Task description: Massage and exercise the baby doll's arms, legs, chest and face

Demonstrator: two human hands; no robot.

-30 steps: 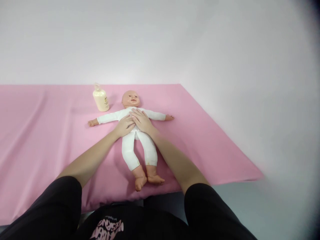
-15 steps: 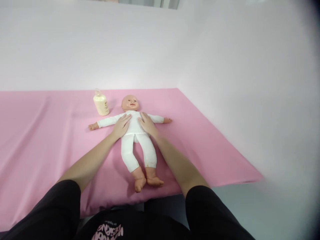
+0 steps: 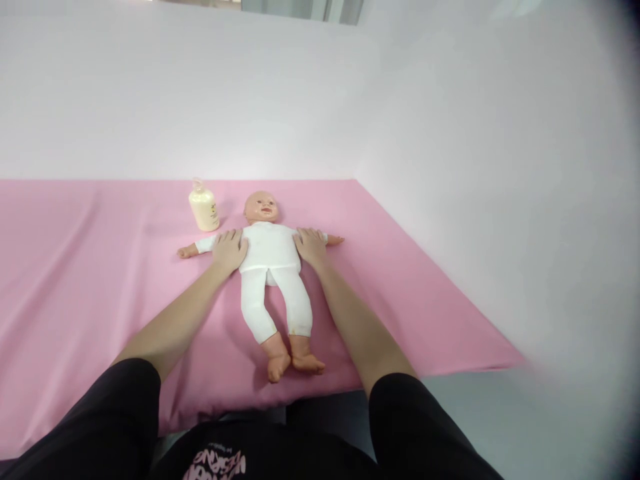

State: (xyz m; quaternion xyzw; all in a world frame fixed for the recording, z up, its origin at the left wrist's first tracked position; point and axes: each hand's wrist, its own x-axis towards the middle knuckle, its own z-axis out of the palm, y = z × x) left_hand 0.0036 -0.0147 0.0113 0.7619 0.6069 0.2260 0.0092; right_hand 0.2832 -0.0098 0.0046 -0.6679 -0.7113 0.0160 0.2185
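A baby doll (image 3: 271, 248) in a white cloth suit lies on its back on the pink sheet, head at the far side and feet toward me. Its arms are spread out to both sides. My left hand (image 3: 230, 251) lies flat across the doll's upper arm on the left, fingers stretched out. On the other side, my right hand (image 3: 311, 248) rests open over the doll's shoulder and upper arm. The doll's bare hands stick out beyond my fingers. Neither of my hands grips anything.
A pump bottle (image 3: 205, 209) with pale yellow contents stands left of the doll's head. The pink sheet (image 3: 100, 287) covers the table, with creases on the left. White walls (image 3: 200, 100) rise behind and to the right.
Both my hands have slid outward from the doll's chest, the left one to the left and the right one to the right, onto its upper arms. The doll stays in place.
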